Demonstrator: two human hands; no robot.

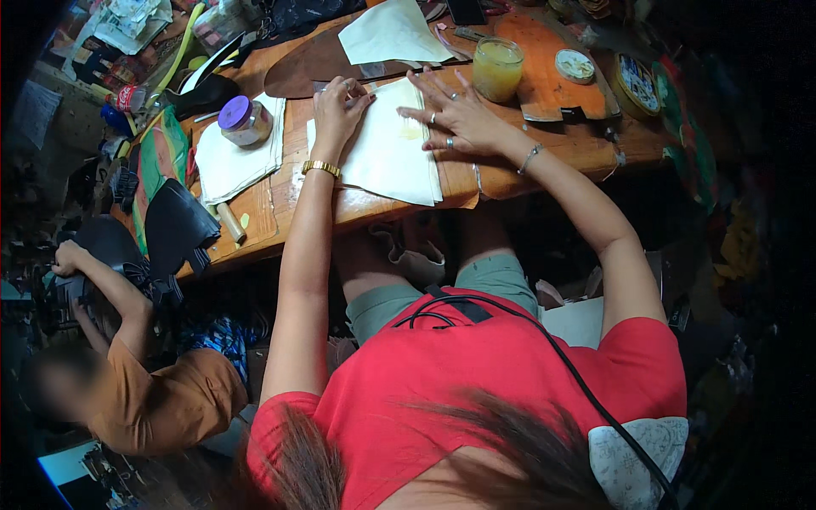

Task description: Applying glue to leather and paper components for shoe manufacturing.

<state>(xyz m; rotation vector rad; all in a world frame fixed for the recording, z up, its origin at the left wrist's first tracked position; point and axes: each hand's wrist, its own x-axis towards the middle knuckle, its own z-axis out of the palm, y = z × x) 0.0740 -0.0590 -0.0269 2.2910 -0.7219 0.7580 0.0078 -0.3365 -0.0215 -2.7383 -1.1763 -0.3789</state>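
A stack of cream-coloured sheets [387, 153] lies on the wooden workbench [263, 212] in front of me. My left hand [338, 110] rests on the sheet's upper left part, fingers bent and pressing down; a gold bracelet is on that wrist. My right hand [455, 115] lies flat with fingers spread on the sheet's upper right corner, rings on two fingers. Neither hand grips anything. A glass of yellow glue [497, 68] stands just beyond my right hand.
A jar with a purple lid [245, 121] sits on white sheets [234, 157] to the left. Another cream sheet [393, 34] and a dark brown leather piece [310, 64] lie further back. A round tin [575, 65] is on an orange board. A person in brown [144, 391] crouches at lower left.
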